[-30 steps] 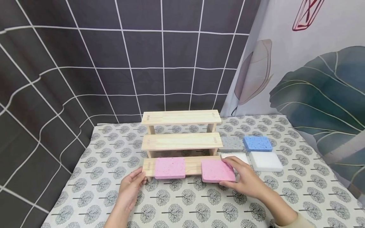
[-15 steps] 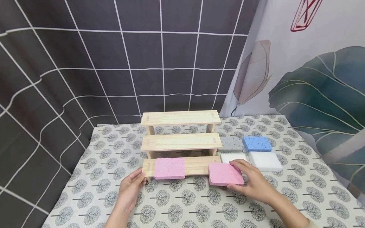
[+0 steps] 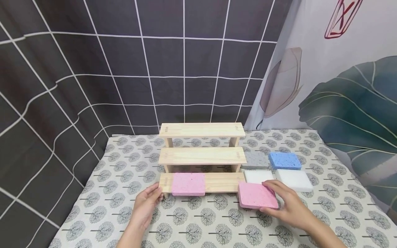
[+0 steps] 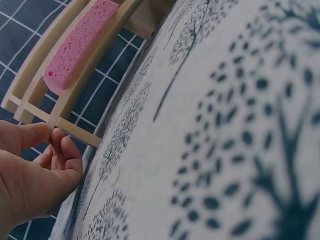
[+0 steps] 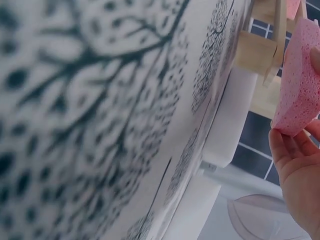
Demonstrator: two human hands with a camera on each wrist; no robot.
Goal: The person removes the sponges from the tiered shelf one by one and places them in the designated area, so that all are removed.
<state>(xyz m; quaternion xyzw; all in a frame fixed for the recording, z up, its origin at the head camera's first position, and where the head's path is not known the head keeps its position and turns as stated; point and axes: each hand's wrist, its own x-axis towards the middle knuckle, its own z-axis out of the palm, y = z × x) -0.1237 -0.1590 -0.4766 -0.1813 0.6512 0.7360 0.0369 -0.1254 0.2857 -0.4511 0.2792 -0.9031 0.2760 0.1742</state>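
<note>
My left hand (image 3: 146, 203) pinches the left end of the lowest step of a three-step wooden shelf (image 3: 223, 182); in the left wrist view its thumb and fingers (image 4: 59, 142) close round the board's end. On that step, left of its middle, lies a pink sponge (image 3: 188, 184). A second pink sponge (image 3: 258, 195) is in my right hand (image 3: 286, 205), gripped at its right side between thumb and fingers. This held sponge is at the front right of the lowest step, and in the right wrist view it is raised off the cloth.
Right of the shelf lie a grey sponge (image 3: 255, 160), a blue sponge (image 3: 284, 161) and two white sponges, one nearer the shelf (image 3: 258, 176) and one farther right (image 3: 294, 180). A tree-print cloth (image 3: 211, 227) covers the table. Behind hangs a dark grid-patterned curtain (image 3: 201, 58).
My right hand has moved the held pink sponge rightward, from over the lowest step to beyond its right end. The left hand keeps its grip on the shelf. The head view has shifted slightly.
</note>
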